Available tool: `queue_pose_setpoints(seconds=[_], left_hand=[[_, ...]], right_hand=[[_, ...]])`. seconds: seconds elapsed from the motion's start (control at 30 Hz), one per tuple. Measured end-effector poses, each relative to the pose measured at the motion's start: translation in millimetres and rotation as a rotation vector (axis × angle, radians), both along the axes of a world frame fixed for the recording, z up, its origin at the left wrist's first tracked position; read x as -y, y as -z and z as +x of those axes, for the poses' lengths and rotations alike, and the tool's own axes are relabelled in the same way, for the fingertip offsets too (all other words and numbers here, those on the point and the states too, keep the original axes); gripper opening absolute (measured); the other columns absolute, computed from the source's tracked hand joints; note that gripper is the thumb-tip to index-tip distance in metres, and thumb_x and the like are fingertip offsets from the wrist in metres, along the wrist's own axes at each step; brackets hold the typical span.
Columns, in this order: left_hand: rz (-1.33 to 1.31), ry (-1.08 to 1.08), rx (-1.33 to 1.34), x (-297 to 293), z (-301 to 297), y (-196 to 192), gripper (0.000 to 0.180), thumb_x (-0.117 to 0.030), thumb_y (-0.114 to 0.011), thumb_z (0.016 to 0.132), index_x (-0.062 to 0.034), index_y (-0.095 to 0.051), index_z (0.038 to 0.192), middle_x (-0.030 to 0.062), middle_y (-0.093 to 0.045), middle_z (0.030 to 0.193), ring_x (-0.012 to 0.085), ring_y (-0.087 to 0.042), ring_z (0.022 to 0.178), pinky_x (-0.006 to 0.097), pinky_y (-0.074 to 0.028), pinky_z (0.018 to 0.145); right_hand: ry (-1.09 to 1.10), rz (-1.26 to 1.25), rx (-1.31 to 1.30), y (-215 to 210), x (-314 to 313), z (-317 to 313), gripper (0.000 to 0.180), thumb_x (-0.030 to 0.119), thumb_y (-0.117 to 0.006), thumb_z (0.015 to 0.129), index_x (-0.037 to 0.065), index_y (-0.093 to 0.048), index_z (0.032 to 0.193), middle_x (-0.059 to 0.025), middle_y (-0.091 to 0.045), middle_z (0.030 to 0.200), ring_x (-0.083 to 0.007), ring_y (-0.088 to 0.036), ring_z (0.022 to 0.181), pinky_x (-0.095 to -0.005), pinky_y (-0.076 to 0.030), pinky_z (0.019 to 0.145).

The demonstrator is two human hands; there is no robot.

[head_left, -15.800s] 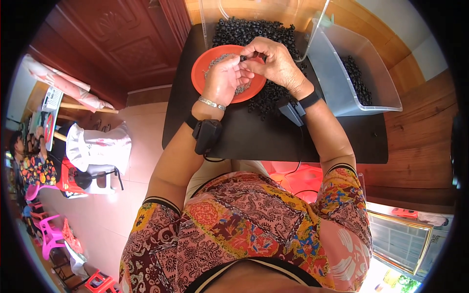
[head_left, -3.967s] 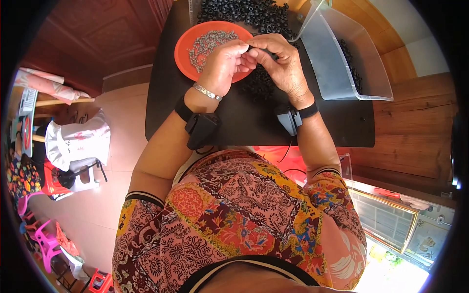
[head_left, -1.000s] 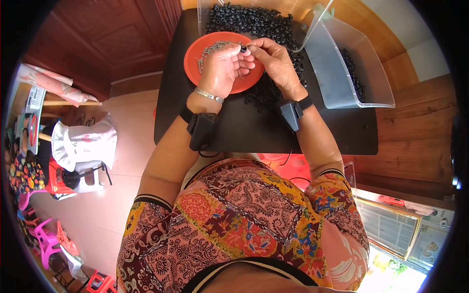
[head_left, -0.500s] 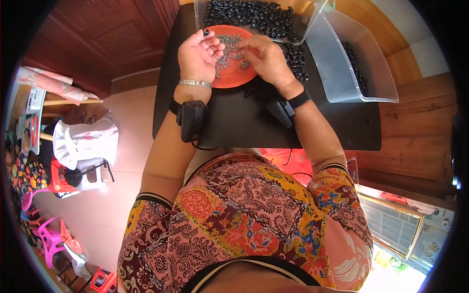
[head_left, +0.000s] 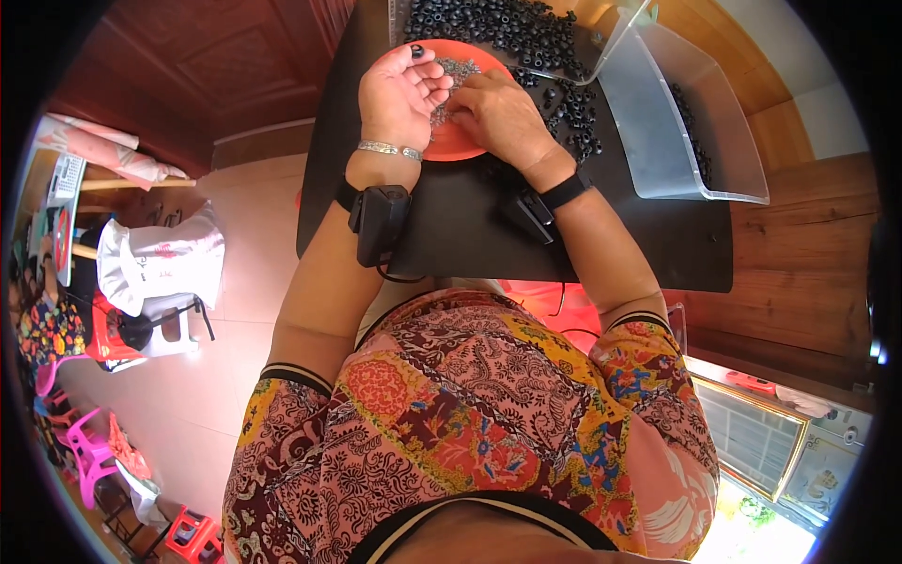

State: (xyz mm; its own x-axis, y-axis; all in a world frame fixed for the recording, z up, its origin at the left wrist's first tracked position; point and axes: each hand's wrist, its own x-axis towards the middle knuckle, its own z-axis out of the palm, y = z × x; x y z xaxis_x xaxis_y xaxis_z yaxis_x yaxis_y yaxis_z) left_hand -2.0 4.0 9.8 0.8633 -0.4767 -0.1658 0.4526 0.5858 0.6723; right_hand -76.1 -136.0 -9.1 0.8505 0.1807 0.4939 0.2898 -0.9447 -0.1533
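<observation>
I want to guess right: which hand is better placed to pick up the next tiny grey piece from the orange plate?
Probably the right hand: its fingers are down among the small grey pieces on the orange plate, while the left hand lies palm-up.

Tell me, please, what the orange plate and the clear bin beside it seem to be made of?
Orange plate: probably plastic, with uniform bright colour and a smooth, slightly glossy surface. Clear bin: likely translucent plastic; the black table shows through its thin, faintly frosted walls.
</observation>
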Motion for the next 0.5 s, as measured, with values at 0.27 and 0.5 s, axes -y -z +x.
queue_pose_setpoints(seconds=[0.27, 0.5], left_hand=[[0.013, -0.004, -0.012, -1.2, 1.1, 2.1, 0.022, -0.024, -0.052, 0.087, -0.0036, -0.057, 0.084, 0.0073, -0.059, 0.073, 0.0222, -0.058, 0.068, 0.032, -0.045, 0.066], [0.005, -0.001, -0.008, -0.6, 0.2, 2.4, 0.021, -0.024, -0.052, 0.086, -0.0036, -0.056, 0.084, 0.0074, -0.059, 0.073, 0.0223, -0.058, 0.068, 0.032, -0.045, 0.067]], right_hand=[[0.010, 0.077, 0.021, -1.6, 6.0, 1.0, 0.010, 0.010, -0.064, 0.075, 0.006, -0.063, 0.084, -0.0088, -0.061, 0.084, -0.0294, -0.057, 0.084, -0.0387, -0.048, 0.076], [0.001, 0.121, 0.001, -10.1, 5.4, -3.5, 0.009, 0.016, -0.065, 0.074, 0.008, -0.066, 0.079, -0.0082, -0.063, 0.081, -0.0291, -0.058, 0.082, -0.0376, -0.048, 0.078]])
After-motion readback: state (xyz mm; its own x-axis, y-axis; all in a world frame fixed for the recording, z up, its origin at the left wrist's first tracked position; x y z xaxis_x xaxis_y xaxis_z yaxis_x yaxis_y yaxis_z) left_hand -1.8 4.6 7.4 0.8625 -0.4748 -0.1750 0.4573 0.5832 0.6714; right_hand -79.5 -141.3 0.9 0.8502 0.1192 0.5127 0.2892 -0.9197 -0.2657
